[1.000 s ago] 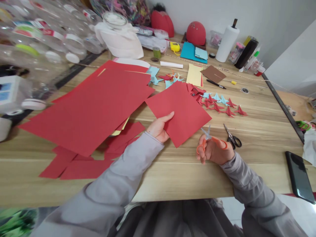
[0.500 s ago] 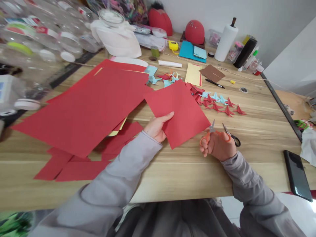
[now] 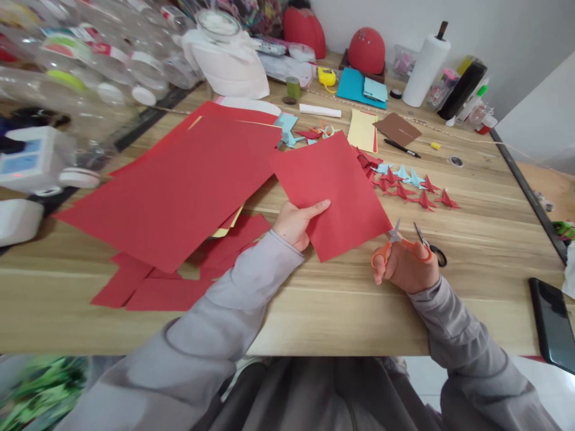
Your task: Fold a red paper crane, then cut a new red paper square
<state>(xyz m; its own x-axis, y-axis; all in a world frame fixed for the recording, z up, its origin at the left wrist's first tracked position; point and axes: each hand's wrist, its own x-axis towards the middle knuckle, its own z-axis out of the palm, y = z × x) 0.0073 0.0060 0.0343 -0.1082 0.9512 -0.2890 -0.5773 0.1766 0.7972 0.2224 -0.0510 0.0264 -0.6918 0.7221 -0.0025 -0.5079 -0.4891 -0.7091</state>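
Observation:
My left hand [image 3: 296, 224] pinches a red paper sheet [image 3: 341, 185] by its lower left side, thumb on top, the sheet raised over the table. To its right, my right hand [image 3: 406, 266] has its fingers in the loops of orange-handled scissors [image 3: 394, 234]. The blades are spread and sit by the sheet's right corner. On the table just beyond lies a second pair of scissors with black handles [image 3: 438, 255]. Large red sheets [image 3: 179, 185] and smaller red pieces [image 3: 166, 293] lie to the left. Folded red paper cranes [image 3: 424, 200] and light blue ones [image 3: 414, 178] stand past the held sheet.
Plastic bottles [image 3: 108, 66] crowd the far left. At the back are a yellow tape measure [image 3: 326, 76], teal paper [image 3: 353, 88] and a white paper roll [image 3: 424, 72]. A black pen [image 3: 402, 148] lies near brown paper [image 3: 398, 129]. A phone [image 3: 552, 323] rests at the right edge.
The scissors' blades have come closer to the red sheet's right corner. The whole view has shifted a little, so the table's contents appear farther right.

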